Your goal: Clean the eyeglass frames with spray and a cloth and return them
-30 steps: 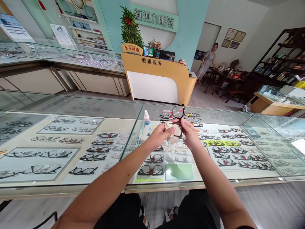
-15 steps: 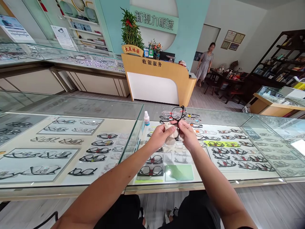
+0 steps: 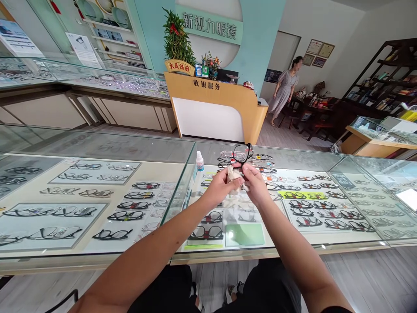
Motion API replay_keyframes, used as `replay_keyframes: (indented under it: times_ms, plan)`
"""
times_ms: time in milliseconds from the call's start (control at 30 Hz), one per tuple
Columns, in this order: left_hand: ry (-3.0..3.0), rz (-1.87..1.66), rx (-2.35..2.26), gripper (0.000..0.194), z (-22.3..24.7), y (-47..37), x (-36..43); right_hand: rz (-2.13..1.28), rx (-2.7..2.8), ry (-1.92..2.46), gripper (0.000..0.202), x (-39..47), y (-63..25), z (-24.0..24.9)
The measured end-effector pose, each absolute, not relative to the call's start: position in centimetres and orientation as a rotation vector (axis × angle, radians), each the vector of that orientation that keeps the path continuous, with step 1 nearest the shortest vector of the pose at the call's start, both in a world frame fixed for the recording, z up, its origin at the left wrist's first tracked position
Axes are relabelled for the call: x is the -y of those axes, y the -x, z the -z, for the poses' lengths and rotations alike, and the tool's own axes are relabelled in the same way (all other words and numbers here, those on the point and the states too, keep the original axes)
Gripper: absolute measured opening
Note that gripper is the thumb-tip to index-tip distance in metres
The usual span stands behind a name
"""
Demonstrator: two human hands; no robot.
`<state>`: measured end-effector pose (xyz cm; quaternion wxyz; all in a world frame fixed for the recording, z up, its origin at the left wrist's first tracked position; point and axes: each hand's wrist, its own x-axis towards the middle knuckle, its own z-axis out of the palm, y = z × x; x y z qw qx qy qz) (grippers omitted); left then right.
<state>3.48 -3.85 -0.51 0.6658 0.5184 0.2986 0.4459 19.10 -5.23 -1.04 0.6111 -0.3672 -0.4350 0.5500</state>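
Above the glass counter, my left hand [image 3: 223, 186] is closed round a crumpled whitish cloth [image 3: 233, 176]. My right hand [image 3: 255, 182] grips a pair of black-framed glasses [image 3: 243, 153], whose upper lens stands above the fingers. The lower part of the glasses is hidden by the cloth and my fingers. Both hands are close together at the glasses. A small white bottle with a blue label [image 3: 200, 161] stands upright on the glass to the left of my hands.
Rows of glasses lie inside the glass display counter [image 3: 182, 256], with a green sheet [image 3: 245, 234] near its front edge. Beyond it is a wooden cashier desk [image 3: 215, 93] with a potted plant [image 3: 177, 41]. A person [image 3: 285, 89] stands at the back right.
My left fingers and the cloth have shifted slightly on the glasses, with the thumb lower. The person at the back has moved a little to the right.
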Motion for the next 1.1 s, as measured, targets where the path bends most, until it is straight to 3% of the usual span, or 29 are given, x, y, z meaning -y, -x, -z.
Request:
replay_keyframes:
  times_ms: [133, 367, 633, 1100]
  plan:
    - [-1.148, -1.063, -0.739, 0.066, 0.8, -3.7, 3.9, -1.312, 0.961, 0.786, 0.043, 5.5, -18.2, 1.3]
    - [-1.131, -1.052, -0.735, 0.079, 0.7, -3.4, 3.5, -1.273, 1.009, 0.786, 0.040, 5.5, -18.3, 1.0]
    - [-1.115, -0.933, -0.662, 0.072, 0.7, -2.7, 2.8, -1.323, 0.927, 0.749, 0.045, 5.3, -18.4, 0.7]
    - [-1.053, -1.058, -0.681, 0.075, 1.4, -3.2, 2.1, -0.858, 1.379, 0.828, 0.043, 5.4, -18.8, 0.4]
